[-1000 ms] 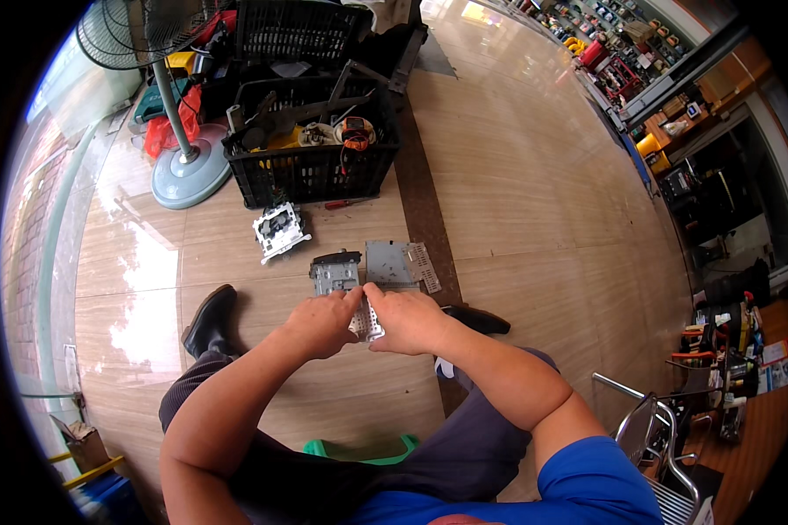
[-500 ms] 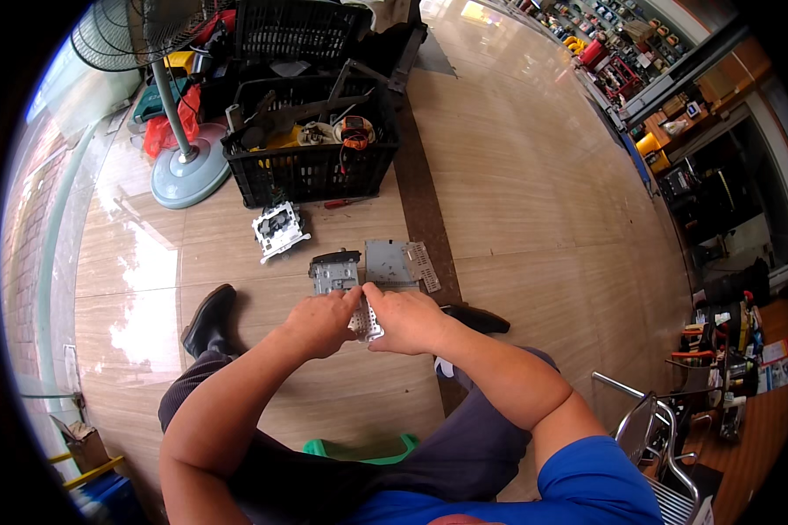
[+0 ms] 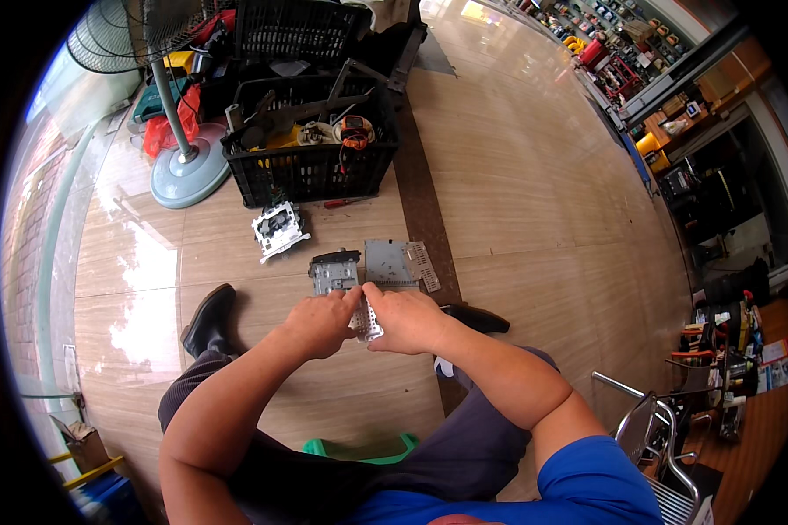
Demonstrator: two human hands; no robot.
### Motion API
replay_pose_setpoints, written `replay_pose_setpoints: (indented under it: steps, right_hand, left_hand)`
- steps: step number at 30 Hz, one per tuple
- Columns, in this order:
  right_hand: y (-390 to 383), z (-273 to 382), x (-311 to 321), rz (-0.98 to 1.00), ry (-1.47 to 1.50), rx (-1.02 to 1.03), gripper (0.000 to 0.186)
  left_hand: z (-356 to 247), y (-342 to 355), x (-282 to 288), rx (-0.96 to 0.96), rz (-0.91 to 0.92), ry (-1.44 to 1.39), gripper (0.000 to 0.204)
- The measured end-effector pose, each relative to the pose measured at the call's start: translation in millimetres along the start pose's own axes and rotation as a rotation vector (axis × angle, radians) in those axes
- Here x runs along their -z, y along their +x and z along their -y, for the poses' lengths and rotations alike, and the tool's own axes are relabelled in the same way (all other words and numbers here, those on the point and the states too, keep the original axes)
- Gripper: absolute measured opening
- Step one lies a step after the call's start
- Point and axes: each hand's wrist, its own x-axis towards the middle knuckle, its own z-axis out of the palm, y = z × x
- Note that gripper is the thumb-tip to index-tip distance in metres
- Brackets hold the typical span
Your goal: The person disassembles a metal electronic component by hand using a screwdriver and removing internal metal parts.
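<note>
My left hand [image 3: 322,322] and my right hand [image 3: 401,320] grip a small perforated silver metal piece [image 3: 366,324] between them, thumbs close together at its top. Just beyond my hands lie a grey metal housing with a black front [image 3: 334,273], a flat grey metal plate [image 3: 387,261] and a perforated metal strip [image 3: 422,265] on the tiled floor. Farther forward and left sits a white metal mechanism with dark parts [image 3: 280,229], with a red-handled screwdriver [image 3: 340,203] near the crate.
A black crate [image 3: 311,168] holds tools. A standing fan [image 3: 188,175] and red bag [image 3: 158,133] are at left. My boots [image 3: 208,319] flank the parts. A green stool [image 3: 359,457] is beneath me. A metal chair [image 3: 670,468] and cluttered bench [image 3: 766,394] stand right.
The fan's wire cage has turned slightly to the left. My hands and the piece they hold show almost no movement.
</note>
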Motion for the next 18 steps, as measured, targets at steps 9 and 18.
replay_pose_setpoints:
  steps: [9,18]
  right_hand:
    - [0.4,1.5,0.2,-0.001,-0.025,0.004,0.081]
    - [1.0,-0.1,-2.4,0.008,-0.023,0.002,0.082]
  left_hand:
    - [3.6,0.1,-3.8,-0.008,0.018,-0.006,0.075]
    - [1.5,-0.9,-1.7,-0.011,0.038,-0.013,0.077]
